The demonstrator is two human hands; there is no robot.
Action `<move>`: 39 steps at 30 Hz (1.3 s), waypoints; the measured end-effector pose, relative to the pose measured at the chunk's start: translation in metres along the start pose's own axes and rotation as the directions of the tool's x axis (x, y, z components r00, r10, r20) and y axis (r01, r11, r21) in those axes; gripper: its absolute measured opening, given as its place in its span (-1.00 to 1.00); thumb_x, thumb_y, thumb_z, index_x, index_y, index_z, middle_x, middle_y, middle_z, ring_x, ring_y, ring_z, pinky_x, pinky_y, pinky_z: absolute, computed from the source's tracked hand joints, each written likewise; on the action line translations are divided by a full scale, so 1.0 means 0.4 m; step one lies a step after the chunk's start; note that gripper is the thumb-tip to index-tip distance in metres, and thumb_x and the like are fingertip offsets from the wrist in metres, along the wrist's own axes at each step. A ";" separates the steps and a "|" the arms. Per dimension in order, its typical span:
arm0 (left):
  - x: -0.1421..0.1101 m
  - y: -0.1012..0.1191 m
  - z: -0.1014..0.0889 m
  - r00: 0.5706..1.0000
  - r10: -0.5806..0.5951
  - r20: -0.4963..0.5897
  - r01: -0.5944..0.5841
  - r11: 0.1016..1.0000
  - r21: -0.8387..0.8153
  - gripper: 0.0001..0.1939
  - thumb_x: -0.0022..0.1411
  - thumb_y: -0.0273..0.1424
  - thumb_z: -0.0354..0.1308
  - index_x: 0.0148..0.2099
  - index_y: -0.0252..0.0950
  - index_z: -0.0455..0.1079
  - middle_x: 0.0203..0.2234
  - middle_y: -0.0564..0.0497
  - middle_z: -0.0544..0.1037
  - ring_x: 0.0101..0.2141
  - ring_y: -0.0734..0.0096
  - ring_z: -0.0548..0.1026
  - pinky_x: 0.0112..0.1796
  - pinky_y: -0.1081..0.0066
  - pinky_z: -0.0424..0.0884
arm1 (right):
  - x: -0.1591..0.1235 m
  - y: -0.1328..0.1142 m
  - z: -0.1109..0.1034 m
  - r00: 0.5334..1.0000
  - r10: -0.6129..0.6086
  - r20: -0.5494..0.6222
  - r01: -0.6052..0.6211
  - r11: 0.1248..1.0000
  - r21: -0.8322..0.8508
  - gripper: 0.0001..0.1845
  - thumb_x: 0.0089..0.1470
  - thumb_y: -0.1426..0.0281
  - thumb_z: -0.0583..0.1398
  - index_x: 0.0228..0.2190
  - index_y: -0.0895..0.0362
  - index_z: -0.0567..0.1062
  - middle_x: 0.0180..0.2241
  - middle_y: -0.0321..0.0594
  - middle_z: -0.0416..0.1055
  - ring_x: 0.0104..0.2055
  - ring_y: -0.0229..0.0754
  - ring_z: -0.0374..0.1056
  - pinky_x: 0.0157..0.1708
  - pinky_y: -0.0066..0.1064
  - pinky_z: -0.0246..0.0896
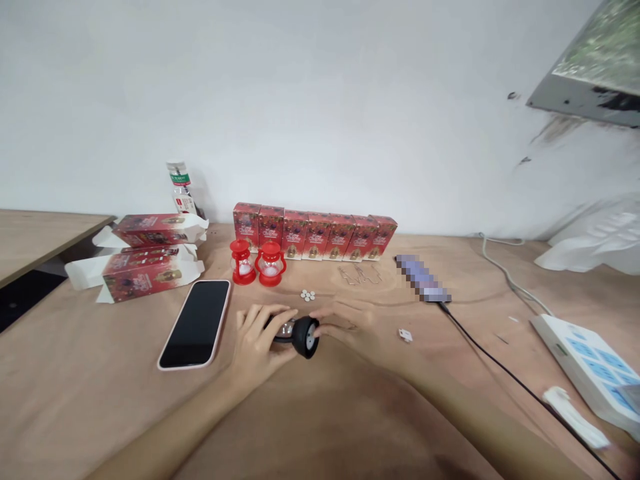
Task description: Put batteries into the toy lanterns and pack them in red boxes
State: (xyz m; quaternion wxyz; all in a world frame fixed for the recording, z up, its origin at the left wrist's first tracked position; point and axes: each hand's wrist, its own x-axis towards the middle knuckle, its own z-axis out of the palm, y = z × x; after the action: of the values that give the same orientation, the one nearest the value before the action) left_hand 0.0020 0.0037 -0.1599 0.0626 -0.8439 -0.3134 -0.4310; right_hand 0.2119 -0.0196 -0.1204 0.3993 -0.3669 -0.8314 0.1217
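A small black toy lantern (304, 337) lies tipped on its side in my left hand (257, 340), whose fingers wrap around its clear middle. The grey underside of its base faces right. At that end, my right hand (350, 330) has its thumb and fingertips at the rim of the base; the hand is slightly blurred, and anything small between the fingers cannot be made out. Just beyond the hands are several small white discs (307, 295). Behind them stand two red lanterns, one on the left (242, 270) and one on the right (271, 270).
Red printed boxes (318, 235) stand in a row by the wall. Opened boxes (145, 273) lie at left, near a bottle (180, 183) and a phone (194, 325). Thin wire pieces (361, 275), a cabled phone (423, 279), a small white piece (405, 335) and a power strip (590, 367) lie rightward.
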 end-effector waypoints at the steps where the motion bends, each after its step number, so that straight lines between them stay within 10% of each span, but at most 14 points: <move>1: 0.000 0.000 0.000 1.000 -0.002 -0.003 0.002 1.000 -0.011 -0.71 0.19 -0.38 0.16 -0.02 -0.25 0.33 -0.21 -0.08 0.53 -0.23 0.22 0.43 -0.30 0.31 0.14 | -0.003 0.004 -0.007 0.999 0.031 -0.008 -0.032 0.999 -0.006 -0.74 0.17 0.19 0.14 -0.20 0.05 0.50 -0.29 -0.25 0.54 -0.27 -0.22 0.47 -0.25 -0.40 0.42; 6: -0.002 -0.003 -0.001 1.000 -0.009 -0.026 0.006 0.994 -0.113 -0.72 0.29 -0.38 0.04 0.04 -0.28 0.26 -0.13 -0.14 0.50 -0.18 0.21 0.44 -0.26 0.30 0.27 | 0.003 0.125 -0.107 0.932 0.301 -0.200 -0.348 0.898 -0.269 -0.75 0.16 0.19 0.12 -0.29 0.06 0.51 -0.29 -0.18 0.54 -0.22 -0.10 0.47 -0.22 -0.28 0.38; 9: -0.004 -0.006 0.001 0.999 -0.019 -0.027 0.015 0.987 -0.159 -0.70 0.28 -0.34 0.07 0.04 -0.27 0.24 -0.12 -0.16 0.48 -0.17 0.21 0.46 -0.22 0.28 0.37 | 0.014 0.242 -0.181 0.778 0.542 -0.317 -0.627 0.647 -0.433 -0.74 0.12 0.29 0.13 -0.19 0.15 0.46 -0.19 -0.05 0.52 -0.15 -0.03 0.44 -0.14 -0.22 0.31; 15: -0.006 -0.010 0.004 0.999 -0.025 -0.044 0.017 0.984 -0.179 -0.68 0.26 -0.29 0.10 0.02 -0.28 0.23 -0.15 -0.17 0.48 -0.15 0.19 0.48 -0.19 0.26 0.44 | -0.016 0.370 -0.195 0.666 0.685 -0.297 -0.724 0.497 -0.478 -0.38 -0.10 0.28 0.31 -0.02 0.31 0.34 -0.17 0.14 0.49 -0.11 0.12 0.43 -0.19 -0.26 0.27; 39: -0.007 -0.013 0.006 0.998 -0.058 -0.029 0.052 0.980 -0.193 -0.64 0.19 -0.33 0.14 0.03 -0.24 0.22 -0.15 -0.14 0.50 -0.15 0.15 0.50 -0.21 0.22 0.47 | -0.081 0.415 -0.162 0.719 0.567 -0.403 -0.691 0.645 -0.325 -0.33 -0.15 0.29 0.23 0.01 0.26 0.23 -0.20 -0.03 0.40 -0.33 -0.09 0.39 -0.30 -0.27 0.30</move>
State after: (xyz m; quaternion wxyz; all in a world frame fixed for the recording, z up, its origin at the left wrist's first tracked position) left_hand -0.0007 0.0073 -0.1644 -0.0259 -0.8295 -0.2922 -0.4752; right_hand 0.3593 0.0679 -0.1791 0.3407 -0.7301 -0.5924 0.0064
